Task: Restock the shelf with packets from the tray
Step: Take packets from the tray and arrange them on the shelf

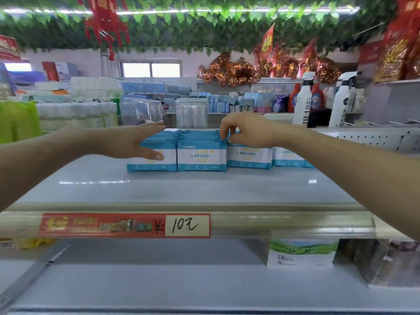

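Shelf, packets upright, right hand fingers pinching one, left hand alongside

Glossy plastic pkts, smooth shelf

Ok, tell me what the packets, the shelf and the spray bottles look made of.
The packets: soft plastic film, slightly glossy, with thin flat seams along the tops. The shelf: probably painted metal, a smooth pale gloss that mirrors the ceiling lights. The spray bottles: likely opaque white plastic, with matte bodies and moulded trigger heads.
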A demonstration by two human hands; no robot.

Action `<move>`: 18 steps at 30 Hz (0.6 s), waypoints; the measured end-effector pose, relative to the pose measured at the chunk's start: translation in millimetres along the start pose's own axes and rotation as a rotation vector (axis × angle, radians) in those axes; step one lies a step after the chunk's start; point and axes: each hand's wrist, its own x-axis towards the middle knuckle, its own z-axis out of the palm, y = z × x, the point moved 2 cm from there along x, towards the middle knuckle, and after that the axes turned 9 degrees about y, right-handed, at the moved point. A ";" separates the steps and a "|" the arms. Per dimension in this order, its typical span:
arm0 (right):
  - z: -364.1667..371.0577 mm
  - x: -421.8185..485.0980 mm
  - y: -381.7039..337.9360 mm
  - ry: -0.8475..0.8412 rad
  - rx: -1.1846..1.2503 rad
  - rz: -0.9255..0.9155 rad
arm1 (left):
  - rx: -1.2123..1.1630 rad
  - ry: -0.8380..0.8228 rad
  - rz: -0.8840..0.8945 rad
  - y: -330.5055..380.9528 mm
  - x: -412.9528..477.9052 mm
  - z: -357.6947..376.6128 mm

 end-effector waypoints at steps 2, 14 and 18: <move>6.8 6.7 -7.0 -0.018 0.033 -0.020 | 0.004 -0.013 -0.011 -4.5 -3.3 1.6; 39.1 29.8 -40.8 -0.194 0.006 -0.163 | 0.031 -0.010 -0.087 -3.5 -12.3 -0.7; 38.3 29.4 -42.2 -0.217 0.018 -0.175 | 0.056 -0.006 -0.069 -3.6 -8.0 2.6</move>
